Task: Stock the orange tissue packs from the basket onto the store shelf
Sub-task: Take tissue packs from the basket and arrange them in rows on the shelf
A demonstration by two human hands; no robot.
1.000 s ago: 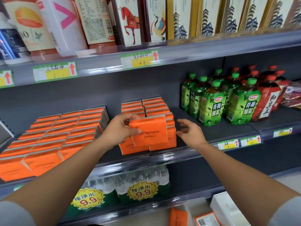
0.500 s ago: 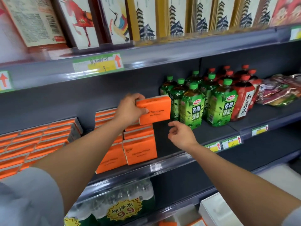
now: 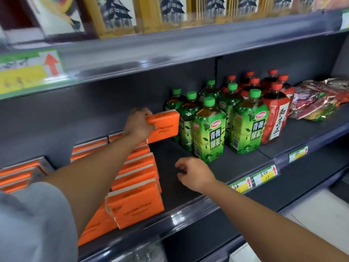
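Risk: knocking the green bottles standing just right of the left hand by swinging the tissue pack too far that way; also tipping the leaning row of packs under the left forearm by dragging the arm back low. Gripping the pack by its near end, fingers curled over its top edge, holding it on edge beyond the row, just beside the nearest bottle and above the shelf; not telling whether resting on anything. Stretching the left arm long and forward. Hovering the right hand low over bare shelf, below and right of the left, fingers loosely curled, holding nothing. Finding no basket in view.
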